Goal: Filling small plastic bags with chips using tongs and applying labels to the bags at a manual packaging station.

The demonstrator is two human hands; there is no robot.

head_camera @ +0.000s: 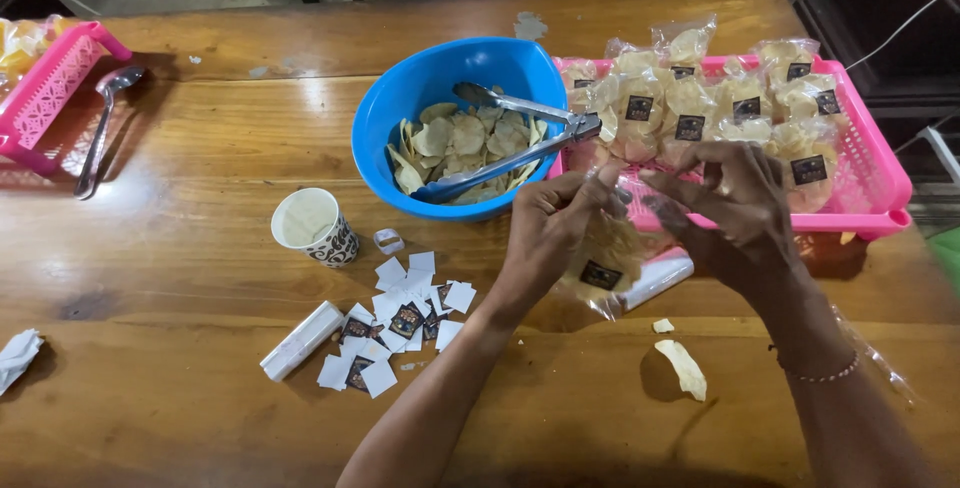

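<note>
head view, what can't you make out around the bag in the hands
- Bag mouth: hidden by left hand and right hand fingers.
- White roll: partly behind the bag.
- Left pink basket: cut by frame edge.
- Dark labels: print too small.

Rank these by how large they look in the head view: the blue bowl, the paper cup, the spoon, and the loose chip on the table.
1. Blue bowl, clearly largest.
2. Spoon, long but thin.
3. Paper cup, shorter than the spoon but wider, so this pair is close.
4. Loose chip, smallest, though it lies nearest the camera.
</note>
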